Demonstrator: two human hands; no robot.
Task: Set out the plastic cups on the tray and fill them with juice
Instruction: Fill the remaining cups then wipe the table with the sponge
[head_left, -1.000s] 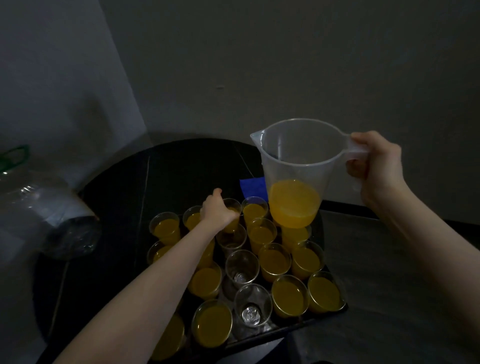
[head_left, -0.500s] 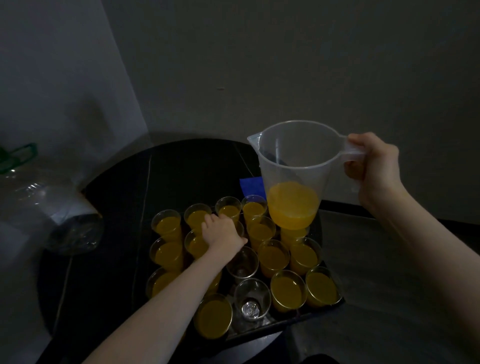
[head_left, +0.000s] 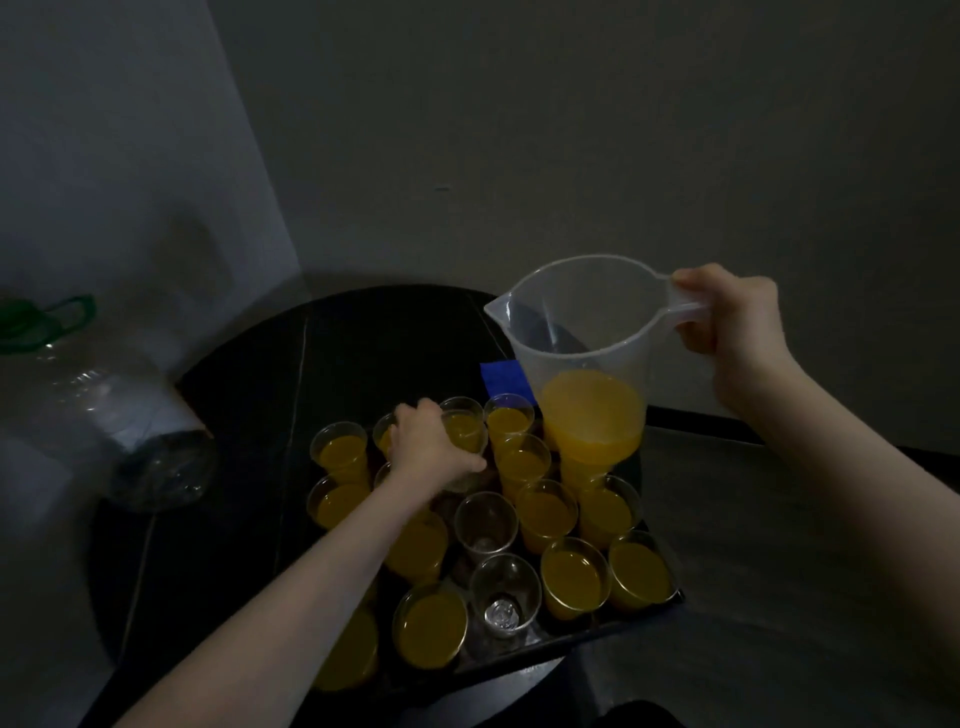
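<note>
Gripping handle, right hand (head_left: 737, 332) holds part-full jug (head_left: 587, 364); left hand (head_left: 434, 449) fingers wrap flimsy cup (head_left: 462, 441) at tray's (head_left: 597, 631) 12 o'clock; squeeze lightly mid-wall.

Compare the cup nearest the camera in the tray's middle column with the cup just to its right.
The near middle cup holds no juice, and its clear bottom shows through; the cup to its right is filled with orange juice almost to the rim. The near middle cup looks dark and see-through, the cup to its right bright orange. Both are clear plastic, stand upright on the tray, and neither hand touches them.
</note>
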